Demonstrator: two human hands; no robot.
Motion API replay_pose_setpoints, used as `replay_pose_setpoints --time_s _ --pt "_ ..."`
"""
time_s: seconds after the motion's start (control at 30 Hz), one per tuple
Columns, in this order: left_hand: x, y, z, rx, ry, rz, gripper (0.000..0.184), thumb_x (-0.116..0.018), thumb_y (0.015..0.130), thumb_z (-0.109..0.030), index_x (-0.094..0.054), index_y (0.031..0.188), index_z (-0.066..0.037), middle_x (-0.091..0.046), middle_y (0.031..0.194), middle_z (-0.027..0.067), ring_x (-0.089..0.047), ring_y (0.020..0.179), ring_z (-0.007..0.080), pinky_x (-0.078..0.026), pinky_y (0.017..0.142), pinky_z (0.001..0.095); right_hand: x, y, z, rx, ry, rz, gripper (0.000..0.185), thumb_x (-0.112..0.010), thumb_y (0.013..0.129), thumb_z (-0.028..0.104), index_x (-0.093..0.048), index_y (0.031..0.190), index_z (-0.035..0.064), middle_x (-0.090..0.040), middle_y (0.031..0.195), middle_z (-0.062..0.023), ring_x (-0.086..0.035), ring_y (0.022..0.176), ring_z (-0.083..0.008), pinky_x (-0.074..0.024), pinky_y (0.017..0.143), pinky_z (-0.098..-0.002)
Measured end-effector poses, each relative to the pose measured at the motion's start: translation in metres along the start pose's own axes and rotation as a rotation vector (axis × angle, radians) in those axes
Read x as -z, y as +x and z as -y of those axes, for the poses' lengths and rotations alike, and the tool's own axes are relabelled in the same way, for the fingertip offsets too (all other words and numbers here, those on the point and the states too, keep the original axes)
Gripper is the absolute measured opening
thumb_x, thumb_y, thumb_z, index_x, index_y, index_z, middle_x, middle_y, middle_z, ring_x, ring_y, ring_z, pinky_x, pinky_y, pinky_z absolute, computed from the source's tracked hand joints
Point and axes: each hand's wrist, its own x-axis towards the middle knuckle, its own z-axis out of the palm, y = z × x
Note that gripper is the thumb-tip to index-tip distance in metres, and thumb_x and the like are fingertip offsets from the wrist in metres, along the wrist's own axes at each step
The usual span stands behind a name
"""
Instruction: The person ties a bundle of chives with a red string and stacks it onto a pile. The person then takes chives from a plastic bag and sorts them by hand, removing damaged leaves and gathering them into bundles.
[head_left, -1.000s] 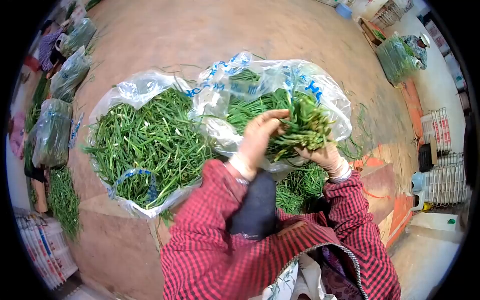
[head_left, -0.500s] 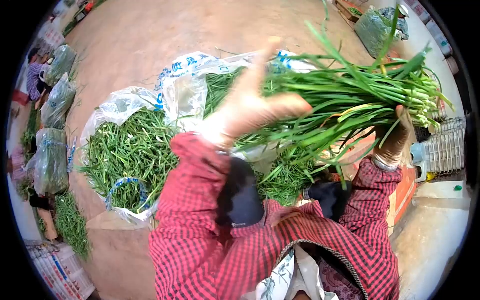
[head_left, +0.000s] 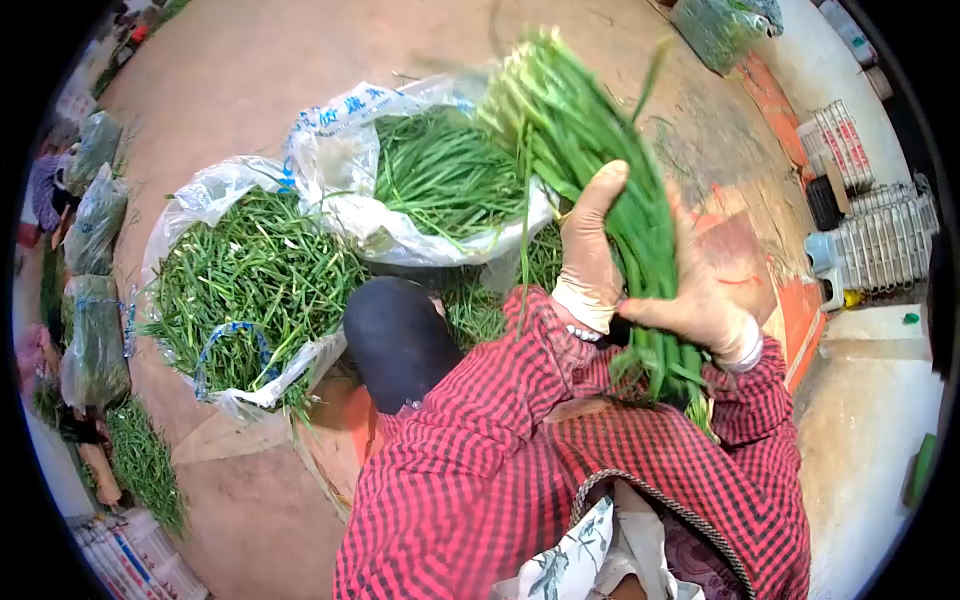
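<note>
A thick bunch of long green stalks [head_left: 635, 215] stands almost upright between my two hands, its pale ends up and slightly blurred, its lower ends near my lap. My left hand [head_left: 592, 245] is wrapped round its left side, thumb up. On the other side my right hand [head_left: 700, 305] presses against the bunch, its thumb across the front. Just left of the bunch, an open plastic bag [head_left: 400, 225] holds more long green stalks [head_left: 445, 175]. Farther left sits another open bag [head_left: 215, 195], full of short, loose green pieces [head_left: 250, 275].
Filled plastic bags [head_left: 95, 340] line the far left, with loose greens [head_left: 145, 460] on the floor. A person [head_left: 48, 190] sits at the upper left. Another full bag [head_left: 715, 30] stands at the upper right. White racks [head_left: 880, 250] and a pale blue container [head_left: 822, 255] are at the right.
The bunch has swung from lying sideways at the right to nearly upright in front of me. My left hand, spread and off the bunch before, has closed on it. My right hand has moved left.
</note>
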Motion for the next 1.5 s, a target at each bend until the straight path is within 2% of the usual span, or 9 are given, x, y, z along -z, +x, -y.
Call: replay_pose_setpoints --time_s 0.43,0.53,0.77,0.97,1.03,1.17,1.3,1.4,1.5 --pt "0.165 -0.041 0.089 0.630 0.025 -0.309 0.061 -0.059 0.089 -0.056 -0.053 0.127 -0.008 -0.065 0.111 0.0085 -0.061 0.108 0.0230 -0.047 0.099 0.0419 0.069 0.015 -0.125 -1.315 -0.113 0.997 0.087 -0.081 0.074 0.027 -0.034 0.142 0.0014 -0.068 0.100 -0.0110 -0.065 0.080 -0.0168 -0.0542 0.068 -0.0303" --pt "0.201 -0.023 0.084 0.600 -0.030 -0.393 0.062 -0.056 0.094 -0.050 -0.038 0.139 -0.011 -0.057 0.125 0.0055 -0.058 0.109 0.0192 -0.045 0.099 0.0434 0.043 0.063 -0.223 -0.686 -0.324 1.210 0.114 -0.083 0.069 0.048 -0.020 0.148 -0.0047 -0.045 0.140 -0.0242 -0.049 0.122 -0.0234 -0.0430 0.101 -0.0381" --pt "0.197 0.010 0.077 0.548 -0.074 -0.333 0.027 -0.056 0.098 -0.028 -0.058 0.117 -0.008 -0.067 0.108 0.0046 -0.065 0.097 0.0173 -0.052 0.086 0.0339 0.010 0.109 -0.205 -1.476 -0.479 1.051 0.100 -0.073 0.074 0.063 -0.037 0.143 -0.0002 -0.052 0.134 -0.0172 -0.053 0.118 -0.0256 -0.0445 0.097 -0.0371" --pt "0.171 0.008 0.101 0.667 0.304 -0.426 0.017 -0.050 0.098 -0.022 -0.059 0.107 -0.011 -0.064 0.100 0.0012 -0.062 0.088 0.0137 -0.056 0.077 0.0344 0.016 0.075 -0.162 -1.031 -0.284 1.002 0.083 -0.074 0.079 0.051 -0.041 0.144 0.0108 -0.053 0.136 -0.0088 -0.048 0.120 -0.0190 -0.0366 0.103 -0.0353" --pt "0.156 -0.001 0.104 0.703 0.437 -0.437 0.023 -0.050 0.097 -0.022 -0.052 0.117 -0.011 -0.063 0.098 0.0002 -0.062 0.089 0.0141 -0.054 0.076 0.0339 0.013 0.076 -0.151 -1.361 -0.373 1.000 0.076 -0.078 0.078 0.033 -0.045 0.140 0.0049 -0.059 0.127 -0.0088 -0.052 0.114 -0.0158 -0.0407 0.099 -0.0339" --pt "0.155 -0.012 0.083 0.695 0.614 -0.104 0.045 -0.057 0.093 -0.022 -0.044 0.131 -0.002 -0.067 0.105 0.0074 -0.063 0.091 0.0155 -0.049 0.081 0.0298 0.040 0.077 -0.163 -1.377 -0.606 0.473 0.064 -0.071 0.070 0.005 -0.050 0.130 -0.0001 -0.071 0.087 -0.0121 -0.068 0.072 -0.0190 -0.0564 0.065 -0.0328" --pt "0.220 -0.010 0.068 0.717 0.577 0.010 0.032 -0.058 0.090 -0.012 -0.057 0.120 0.000 -0.069 0.106 0.0115 -0.067 0.084 0.0178 -0.055 0.073 0.0286 0.010 0.065 -0.114 -0.837 -0.856 0.995 0.067 -0.074 0.065 0.007 -0.051 0.128 0.0006 -0.069 0.085 -0.0123 -0.065 0.068 -0.0176 -0.0517 0.057 -0.0323" --pt "0.212 -0.015 0.060 0.814 0.659 -0.186 0.032 -0.055 0.086 -0.009 -0.060 0.117 0.000 -0.068 0.103 0.0090 -0.066 0.088 0.0179 -0.056 0.077 0.0315 0.079 0.067 -0.207 -0.852 -0.785 0.277 0.057 -0.072 0.066 0.009 -0.057 0.120 -0.0018 -0.069 0.093 -0.0160 -0.066 0.073 -0.0190 -0.0529 0.060 -0.0311" --pt "0.200 -0.017 0.040 0.779 0.509 -0.242 0.036 -0.055 0.086 -0.012 -0.057 0.119 0.000 -0.066 0.109 0.0101 -0.066 0.091 0.0188 -0.056 0.079 0.0328 0.044 0.068 -0.134 -0.798 -0.831 0.776 0.055 -0.074 0.067 0.011 -0.058 0.119 -0.0021 -0.070 0.094 -0.0162 -0.067 0.075 -0.0214 -0.0540 0.064 -0.0341"
